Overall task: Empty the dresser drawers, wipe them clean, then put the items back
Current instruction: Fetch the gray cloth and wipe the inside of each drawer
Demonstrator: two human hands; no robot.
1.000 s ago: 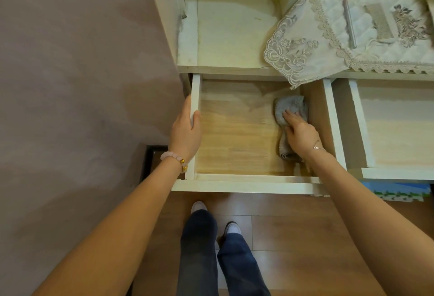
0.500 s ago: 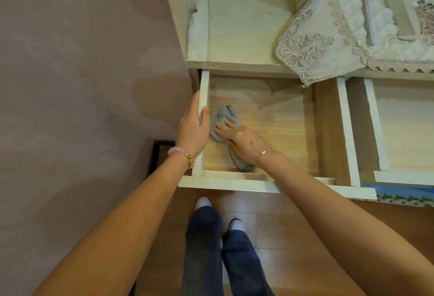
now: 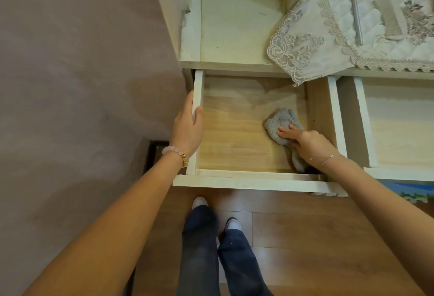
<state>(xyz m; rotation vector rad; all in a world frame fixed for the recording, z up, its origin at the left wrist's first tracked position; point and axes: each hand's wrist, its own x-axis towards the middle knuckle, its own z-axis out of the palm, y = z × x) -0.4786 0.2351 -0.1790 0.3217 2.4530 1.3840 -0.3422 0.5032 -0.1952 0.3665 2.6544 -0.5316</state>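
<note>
- The left hand (image 3: pixel 187 129) grips the drawer (image 3: pixel 246 179) by its wall at 9 o'clock.
- The right hand (image 3: pixel 310 143) presses the cloth (image 3: pixel 279 119) with straight fingers at 3 o'clock.

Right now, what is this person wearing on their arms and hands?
Both arms are bare, with no sleeves or gloves in view. At the left hand, the wrist carries a bead bracelet of pale pink round beads with a few gold ones. At the right hand, the wrist has a thin chain bracelet, fine and metallic.
</note>
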